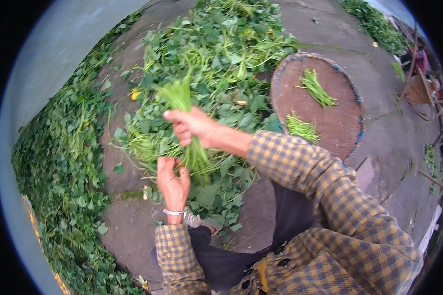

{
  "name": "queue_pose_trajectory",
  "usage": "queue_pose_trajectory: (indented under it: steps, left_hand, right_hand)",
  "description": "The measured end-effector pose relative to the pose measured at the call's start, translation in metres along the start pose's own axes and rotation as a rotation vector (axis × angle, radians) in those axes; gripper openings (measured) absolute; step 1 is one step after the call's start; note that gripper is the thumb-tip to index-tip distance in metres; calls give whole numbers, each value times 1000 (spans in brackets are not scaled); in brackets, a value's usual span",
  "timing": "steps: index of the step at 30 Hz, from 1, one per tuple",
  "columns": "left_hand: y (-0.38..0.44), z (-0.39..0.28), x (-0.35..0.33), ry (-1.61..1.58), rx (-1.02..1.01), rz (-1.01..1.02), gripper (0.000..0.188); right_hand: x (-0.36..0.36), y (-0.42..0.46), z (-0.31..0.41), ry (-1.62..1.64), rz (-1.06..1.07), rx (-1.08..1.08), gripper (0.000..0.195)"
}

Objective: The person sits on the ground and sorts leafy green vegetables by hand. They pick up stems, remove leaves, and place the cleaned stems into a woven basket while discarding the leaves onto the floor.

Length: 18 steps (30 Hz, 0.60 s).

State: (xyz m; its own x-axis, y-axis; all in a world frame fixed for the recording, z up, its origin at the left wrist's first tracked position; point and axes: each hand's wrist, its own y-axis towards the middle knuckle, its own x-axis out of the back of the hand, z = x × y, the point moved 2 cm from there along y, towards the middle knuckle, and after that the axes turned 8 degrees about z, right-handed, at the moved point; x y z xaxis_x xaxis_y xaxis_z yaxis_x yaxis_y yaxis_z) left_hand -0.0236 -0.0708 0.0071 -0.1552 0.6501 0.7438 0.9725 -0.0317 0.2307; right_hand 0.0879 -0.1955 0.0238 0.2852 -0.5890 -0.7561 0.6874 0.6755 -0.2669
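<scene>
My right hand (pixel 192 127) grips a bundle of slender green stems (pixel 181 92), blurred at its upper end. Just below it, my left hand (pixel 171 177) has its fingers curled beside the lower ends of the bundle; whether it pinches a stem cannot be told. Beneath both hands spreads a heap of leafy green vines (pixel 221 66) on the concrete ground. To the right, a round woven tray (pixel 336 136) with a blue-bound rim holds one bunch of green stems (pixel 319 88) and another bunch (pixel 302 127), partly behind my right sleeve.
A long bank of leafy vines (pixel 66 147) runs along the pale wall (pixel 62 48) on the left. My shoe (pixel 192 219) is by the heap's near edge. Wooden sticks and a brown board (pixel 419 88) stand at the far right, near more greenery (pixel 380 29).
</scene>
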Motion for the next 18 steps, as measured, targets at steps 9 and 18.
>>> queue_pose_trajectory:
  steps: [9,18]
  left_hand:
    - [-8,10,13,-393,263,152,10]
    - [-6,35,9,-424,328,-62,7]
  right_hand:
    - [27,9,15,44,-14,78,33]
    - [16,5,6,37,36,74,35]
